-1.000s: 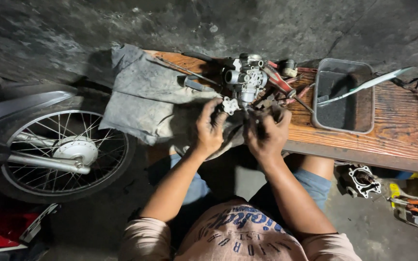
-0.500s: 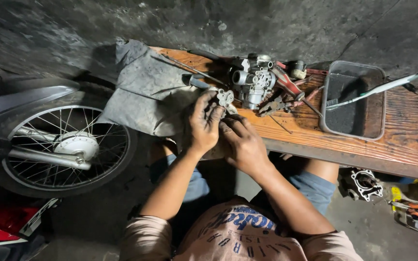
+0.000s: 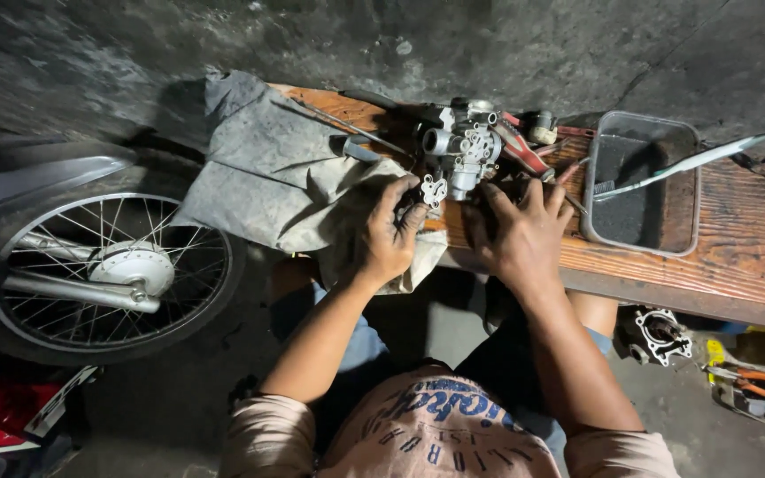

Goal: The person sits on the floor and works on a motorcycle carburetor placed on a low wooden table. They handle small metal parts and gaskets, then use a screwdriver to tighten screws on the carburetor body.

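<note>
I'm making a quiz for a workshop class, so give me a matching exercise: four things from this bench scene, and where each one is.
Things:
1. grey rag
2. metal tray
3. spoked wheel
4. small metal part

Places:
A. on the floor, left of the bench
B. at the left hand's fingertips
C. draped over the bench's left end
D. on the bench, right of the right hand

Pairs: 1-C, 2-D, 3-A, 4-B

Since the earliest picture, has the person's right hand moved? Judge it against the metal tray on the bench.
Yes. The right hand has moved up onto the bench, closer to the metal tray, fingers spread flat beside the carburetor.
</note>
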